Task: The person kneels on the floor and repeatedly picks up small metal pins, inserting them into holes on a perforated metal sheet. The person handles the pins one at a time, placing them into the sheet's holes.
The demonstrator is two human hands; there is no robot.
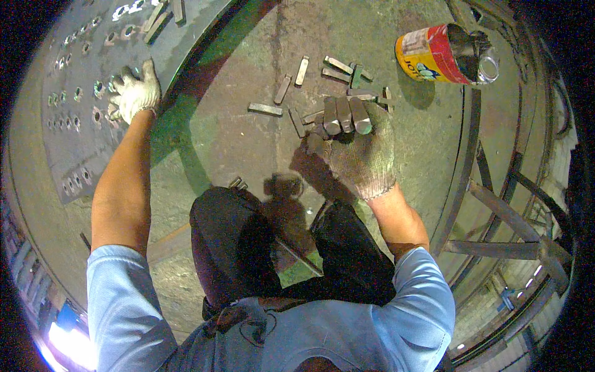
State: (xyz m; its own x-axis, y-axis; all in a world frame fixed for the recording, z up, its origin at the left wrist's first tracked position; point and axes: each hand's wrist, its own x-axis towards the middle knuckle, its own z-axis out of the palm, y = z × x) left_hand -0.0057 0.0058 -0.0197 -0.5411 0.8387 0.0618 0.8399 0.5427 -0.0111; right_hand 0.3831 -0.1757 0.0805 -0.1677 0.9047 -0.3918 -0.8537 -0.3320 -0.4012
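Note:
My left hand [135,96], in a pale knitted work glove, rests with spread fingers on a dark steel plate [68,142] full of round holes. It holds nothing. In front of my right knee, my right hand [364,155], in a dirtier knitted glove, is closed around three short metal bars [345,116] lying side by side. Its fingers are partly hidden under the bars. Just beyond it, several loose metal bars [302,70] lie scattered on the floor [248,80]. More metal bars [158,27] sit on the far part of the plate.
A red and yellow can [424,54] stands at the far right, its top cut open. A frame of dark steel beams [496,249] runs along the right side. A few small bars [238,183] lie by my left knee. Bright light [71,344] glares at the lower left.

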